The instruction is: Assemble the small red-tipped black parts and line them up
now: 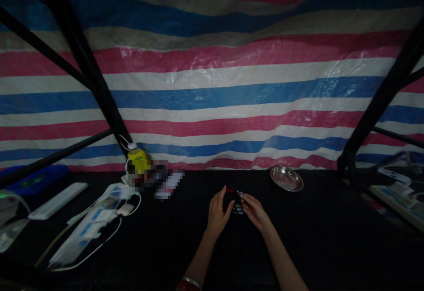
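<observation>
Above the black tabletop, both hands meet at a small slim object (pixel 230 190), dark with a red part at its left end and a shiny silver part at its right. Its exact kind is too dim to tell. My left hand (pixel 217 215) has its fingers curved round the red end, thumb lower and somewhat apart. The silver end is pinched between the thumb and fingers of my right hand (pixel 254 211). Just below, between the hands, shows a small dark item with shiny pale marks (pixel 237 209); whether it is held or lies on the table I cannot tell.
A round metal dish (pixel 286 179) sits at the back right. Power strips (pixel 89 229) with plugs and white cables occupy the left, near a yellow-labelled bottle (pixel 139 160) and a blue tray (pixel 36 178). Black frame bars (pixel 82 70) and a striped sheet (pixel 212 96) surround the table.
</observation>
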A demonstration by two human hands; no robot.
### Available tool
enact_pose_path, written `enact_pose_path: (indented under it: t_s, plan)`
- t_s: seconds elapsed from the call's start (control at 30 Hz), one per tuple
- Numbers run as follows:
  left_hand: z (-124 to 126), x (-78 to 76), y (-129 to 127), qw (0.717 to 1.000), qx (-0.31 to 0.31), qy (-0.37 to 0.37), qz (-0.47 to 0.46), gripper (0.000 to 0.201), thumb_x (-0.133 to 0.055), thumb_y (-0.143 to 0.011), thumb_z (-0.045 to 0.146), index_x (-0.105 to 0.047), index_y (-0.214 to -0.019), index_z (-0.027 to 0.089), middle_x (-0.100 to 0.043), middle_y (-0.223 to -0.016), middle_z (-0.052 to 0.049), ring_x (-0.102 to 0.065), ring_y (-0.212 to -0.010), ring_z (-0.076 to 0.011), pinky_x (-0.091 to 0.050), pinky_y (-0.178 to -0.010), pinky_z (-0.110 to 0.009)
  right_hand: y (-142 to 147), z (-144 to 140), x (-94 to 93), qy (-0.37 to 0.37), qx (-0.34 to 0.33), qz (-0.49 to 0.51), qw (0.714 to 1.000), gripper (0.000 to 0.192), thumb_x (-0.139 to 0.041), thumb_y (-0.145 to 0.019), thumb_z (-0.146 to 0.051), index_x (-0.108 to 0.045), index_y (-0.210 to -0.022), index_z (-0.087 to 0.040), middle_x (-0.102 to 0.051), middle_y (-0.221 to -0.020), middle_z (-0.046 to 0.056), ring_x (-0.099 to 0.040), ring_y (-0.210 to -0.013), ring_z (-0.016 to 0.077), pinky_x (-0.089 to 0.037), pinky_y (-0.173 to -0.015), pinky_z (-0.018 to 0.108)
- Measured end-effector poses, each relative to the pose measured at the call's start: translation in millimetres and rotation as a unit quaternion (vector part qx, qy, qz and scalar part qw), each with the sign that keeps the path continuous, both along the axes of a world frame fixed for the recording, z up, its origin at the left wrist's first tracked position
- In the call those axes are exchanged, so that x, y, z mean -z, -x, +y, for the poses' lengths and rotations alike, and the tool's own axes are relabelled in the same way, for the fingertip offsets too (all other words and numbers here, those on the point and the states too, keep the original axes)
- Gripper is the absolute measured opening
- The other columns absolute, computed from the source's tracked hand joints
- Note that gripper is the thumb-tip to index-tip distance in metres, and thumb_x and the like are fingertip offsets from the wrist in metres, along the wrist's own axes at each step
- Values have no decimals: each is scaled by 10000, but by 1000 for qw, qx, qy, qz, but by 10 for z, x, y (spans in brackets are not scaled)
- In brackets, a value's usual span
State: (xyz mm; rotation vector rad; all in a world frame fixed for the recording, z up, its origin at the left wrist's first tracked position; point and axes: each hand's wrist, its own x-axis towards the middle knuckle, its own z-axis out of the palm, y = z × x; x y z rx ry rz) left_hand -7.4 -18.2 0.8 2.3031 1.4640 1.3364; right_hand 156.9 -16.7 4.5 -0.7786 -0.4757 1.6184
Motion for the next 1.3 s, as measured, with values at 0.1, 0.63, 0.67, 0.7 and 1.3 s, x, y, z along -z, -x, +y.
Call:
enact_pose_path:
  t_s: [0.1, 0.63, 0.67, 0.7, 1.3]
  plan:
    - [-3, 1, -6, 1000, 14, 6, 21, 536, -458, -881, 348, -262, -1366, 231, -544, -1205, -108, -537, -1074, -211, -437, -915, -402, 13, -13, -8, -1, -26, -25, 999, 319, -837, -505, -297, -673, -721, -130, -595, -564, -16, -375, -391, 8, -233, -353, 145]
    - [37, 6, -12, 997, 5, 41, -73, 346, -457, -878, 357, -435, -1189, 208, -510, -1115, -82, -571, -894, -150, -483, -825, -312, 2, -70, -38, -16, -77, -96, 992, 394, -812, -530, -383, -631, -772, -131, -338, -393, -123, -223, -325, -7, -100, -339, 169]
    - [35, 3, -14, 997, 5, 42, -72, 351, -457, -878, 358, -434, -1197, 213, -511, -1102, -75, -571, -884, -147, -484, -820, -308, 0, -70, -33, -17, -77, -98, 992, 396, -810, -532, -386, -630, -774, -131, -337, -391, -123, -222, -323, -6, -100, -338, 170]
    - [32, 0, -15, 997, 5, 43, -68, 354, -456, -879, 358, -435, -1203, 218, -513, -1085, -68, -570, -879, -146, -484, -815, -305, -1, -70, -29, -18, -78, -99, 992, 397, -809, -534, -389, -630, -776, -132, -335, -388, -124, -220, -320, -6, -99, -337, 172]
    - [93, -20, 3, 989, 15, 137, -49, 260, -447, -867, 391, -487, -1063, 225, -549, -967, -36, -558, -914, -185, -449, -786, -339, -33, -74, -70, 2, -83, -109, 991, 432, -788, -530, -428, -585, -788, -147, -281, -387, -148, -199, -309, -4, -62, -344, 173]
